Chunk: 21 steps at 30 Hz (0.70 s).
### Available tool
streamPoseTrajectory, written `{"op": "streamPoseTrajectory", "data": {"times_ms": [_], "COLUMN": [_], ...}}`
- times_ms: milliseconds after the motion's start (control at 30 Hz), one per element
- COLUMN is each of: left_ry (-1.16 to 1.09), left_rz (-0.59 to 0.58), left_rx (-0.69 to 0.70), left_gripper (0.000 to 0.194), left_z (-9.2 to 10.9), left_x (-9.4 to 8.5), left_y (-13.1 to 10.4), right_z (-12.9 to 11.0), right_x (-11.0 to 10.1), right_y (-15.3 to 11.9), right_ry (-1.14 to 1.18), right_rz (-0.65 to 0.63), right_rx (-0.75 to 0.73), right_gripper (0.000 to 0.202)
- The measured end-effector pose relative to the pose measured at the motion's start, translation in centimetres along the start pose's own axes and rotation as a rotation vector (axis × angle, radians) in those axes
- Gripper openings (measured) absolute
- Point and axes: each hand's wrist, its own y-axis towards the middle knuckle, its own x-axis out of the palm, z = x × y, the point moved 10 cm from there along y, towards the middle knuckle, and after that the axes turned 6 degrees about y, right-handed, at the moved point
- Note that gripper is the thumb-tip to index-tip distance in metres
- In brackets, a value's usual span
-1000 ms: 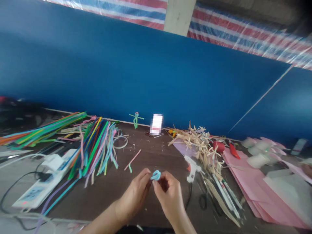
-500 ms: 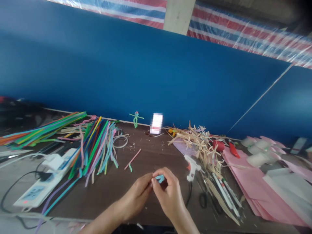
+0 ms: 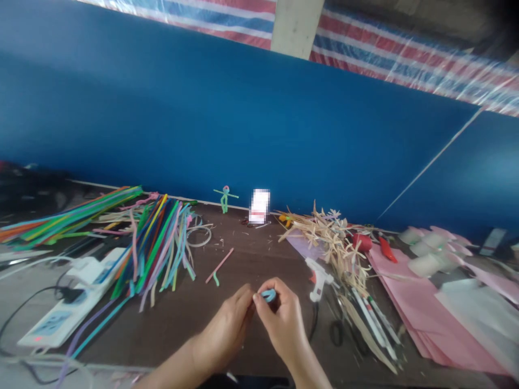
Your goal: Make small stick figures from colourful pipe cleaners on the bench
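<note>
Close together over the front of the dark table, my two hands meet at a small coiled piece of light blue pipe cleaner (image 3: 268, 295). My right hand (image 3: 281, 316) pinches it between thumb and forefinger. My left hand (image 3: 232, 320) is closed beside it, fingertips touching the right ones; most of its fingers are hidden behind its back. Beyond the hands lie a pink pipe cleaner piece (image 3: 220, 265) and a short green piece (image 3: 216, 279). A small green pipe cleaner figure (image 3: 225, 200) with outstretched arms stands upright by the blue wall.
Bundled coloured pipe cleaners (image 3: 156, 248) and a white power strip (image 3: 68, 310) lie left. To the right are a white glue gun (image 3: 320, 278), dried plant pieces (image 3: 334, 237), scissors (image 3: 336, 329), white pens (image 3: 371, 319) and pink paper (image 3: 421, 302). A blurred white item (image 3: 259, 205) stands at the back.
The light blue coil shows a little more clearly, turned slightly in my right fingers. My left fingers have shifted slightly. The whole view has moved a touch.
</note>
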Motion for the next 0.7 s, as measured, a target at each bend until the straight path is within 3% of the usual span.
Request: {"op": "streamPoseTrajectory", "data": {"times_ms": [167, 267, 333, 500, 700], "left_ry": [-0.32, -0.523, -0.566, -0.47, -0.361], "left_rz": [0.024, -0.003, -0.006, 0.036, 0.041], "left_rx": [-0.181, -0.311, -0.327, -0.271, -0.232], "left_gripper": [0.026, 0.033, 0.035, 0.033, 0.033], "left_z": [-2.9, -4.8, -5.3, -4.6, -3.2], "left_x": [0.4, 1.5, 1.7, 0.8, 0.2], "left_y": [0.3, 0.2, 0.3, 0.3, -0.1], "right_z": [1.1, 0.8, -0.3, -3.1, -3.4], "right_x": [0.6, -0.7, -1.5, -1.2, -1.0], "right_y": [-0.1, 0.1, 0.2, -0.3, -0.2], "right_ry": [0.279, 0.209, 0.066, -0.216, -0.264], "right_rz": [-0.063, 0.003, 0.046, 0.027, 0.028], "right_rx": [0.035, -0.041, -0.144, -0.376, -0.368], "right_gripper": [0.033, 0.026, 0.021, 0.027, 0.023]}}
